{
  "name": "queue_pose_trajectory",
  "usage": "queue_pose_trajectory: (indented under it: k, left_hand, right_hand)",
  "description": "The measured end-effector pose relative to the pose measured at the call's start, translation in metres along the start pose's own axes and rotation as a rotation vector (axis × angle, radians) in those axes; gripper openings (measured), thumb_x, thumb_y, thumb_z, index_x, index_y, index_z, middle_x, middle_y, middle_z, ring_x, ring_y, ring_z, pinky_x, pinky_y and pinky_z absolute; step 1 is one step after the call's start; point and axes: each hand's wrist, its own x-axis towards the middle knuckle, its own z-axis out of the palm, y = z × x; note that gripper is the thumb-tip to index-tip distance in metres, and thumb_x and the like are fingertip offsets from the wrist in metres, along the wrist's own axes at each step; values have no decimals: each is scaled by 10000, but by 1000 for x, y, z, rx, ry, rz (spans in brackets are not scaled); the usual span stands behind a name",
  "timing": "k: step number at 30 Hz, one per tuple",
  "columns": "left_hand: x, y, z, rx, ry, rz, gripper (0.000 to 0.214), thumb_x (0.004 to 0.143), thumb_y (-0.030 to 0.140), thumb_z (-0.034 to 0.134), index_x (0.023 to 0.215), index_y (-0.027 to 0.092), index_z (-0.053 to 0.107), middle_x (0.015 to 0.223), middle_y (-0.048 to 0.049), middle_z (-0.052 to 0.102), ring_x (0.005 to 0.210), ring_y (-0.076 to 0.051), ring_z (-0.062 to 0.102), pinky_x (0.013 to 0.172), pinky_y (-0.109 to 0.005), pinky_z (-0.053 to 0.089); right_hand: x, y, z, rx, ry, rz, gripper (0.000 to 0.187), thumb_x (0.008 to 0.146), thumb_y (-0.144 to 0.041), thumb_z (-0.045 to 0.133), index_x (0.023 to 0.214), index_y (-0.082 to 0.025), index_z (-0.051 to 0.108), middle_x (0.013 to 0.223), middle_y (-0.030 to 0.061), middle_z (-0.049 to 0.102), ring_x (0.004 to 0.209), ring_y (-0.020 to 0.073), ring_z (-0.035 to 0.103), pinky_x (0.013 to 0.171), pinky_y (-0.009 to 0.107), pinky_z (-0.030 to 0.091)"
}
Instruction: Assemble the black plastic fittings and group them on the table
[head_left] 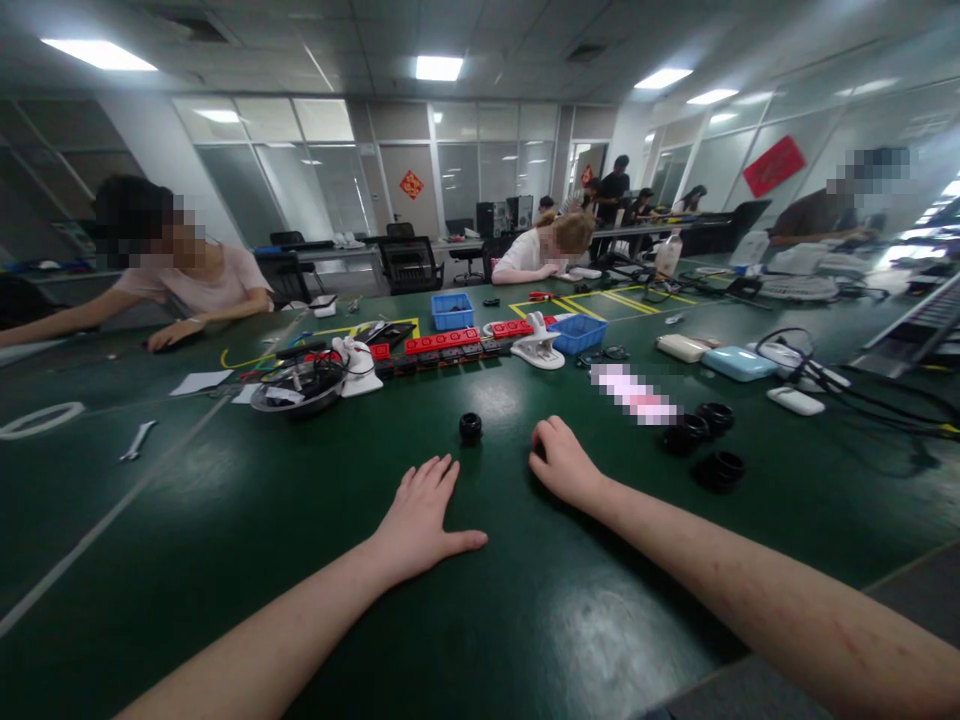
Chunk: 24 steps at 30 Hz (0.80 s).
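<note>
1. Left hand [418, 522]: palm down, fingers extended, thumb spread wide; we find nothing in its grasp
2. Right hand [564, 462]: fingers curled inward; a small dark patch [538, 442] shows at the fingertips, though we cannot tell whether it is something held
3. Glossy black, short cylindrical piece [470, 430], material uncertain: one, standing just beyond the left fingertips, between the hands, touching neither
4. Three black, rounded, ring-like pieces [718, 470]: grouped to the right of the right hand, on the far side of its forearm
5. Stage, by our judgement: partway; one piece set out singly, three remaining in the group; we see no finished assembly and cannot count what is left
6. Flat, pinkish-white, pixelated thing [634, 393]: beyond the right hand, near the group; we judge that it crowds access there
7. Ahead of both hands: long red-and-black strip of blocks [442, 345], blue plastic bin [452, 314], white plastic clamp-shaped stand [538, 350]; in our view, a barrier to reaching farther forward
8. Left of the left hand: round metal bowl [289, 407] with dark contents, small silver spanner [139, 440]
9. Beneath both hands: smooth dark-green tabletop [450, 640]
</note>
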Motion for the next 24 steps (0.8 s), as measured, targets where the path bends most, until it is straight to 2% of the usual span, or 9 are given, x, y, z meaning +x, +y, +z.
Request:
queue_pose_trajectory:
  k: [4,7,12,19,24]
  left_hand:
    - [-1,0,-2,-17,-12,-1,1022,649,805,363,1391,118,211,1464,-126,166,1337,-307,124,1069,-499,139]
    - [-1,-1,-2,-15,-15,2,1019,650,809,349,1392,125,208,1466,-124,158,1337,-307,122,1070,-495,137]
    - [-1,-2,0,-12,-4,5,1006,661,805,337,1394,129,204,1468,-127,147,1337,-311,119,1068,-491,137]
    - [0,-5,3,-27,22,29,986,669,793,351,1390,133,222,1464,-129,166,1334,-317,131,1065,-495,144]
    - [1,-5,5,-23,27,30,1002,663,795,355,1389,117,223,1463,-135,168,1332,-325,129,1067,-498,132]
  right_hand:
    - [7,16,-5,-65,-19,31,68,681,-91,485,689,-158,485,789,61,472,759,178,447,712,280,388]
    - [9,29,-10,-98,-29,50,57,709,-119,472,685,-155,509,768,64,481,765,188,445,723,293,377]
    - [6,39,-15,-113,-32,44,173,788,-140,399,760,-154,568,848,72,497,816,188,461,758,295,383]
    - [-2,46,-14,-130,37,116,217,813,-202,460,984,-119,564,949,115,482,905,228,483,828,352,401]
    - [-19,56,-27,-114,47,126,217,800,-283,538,942,-121,563,918,96,499,854,207,518,802,322,442]
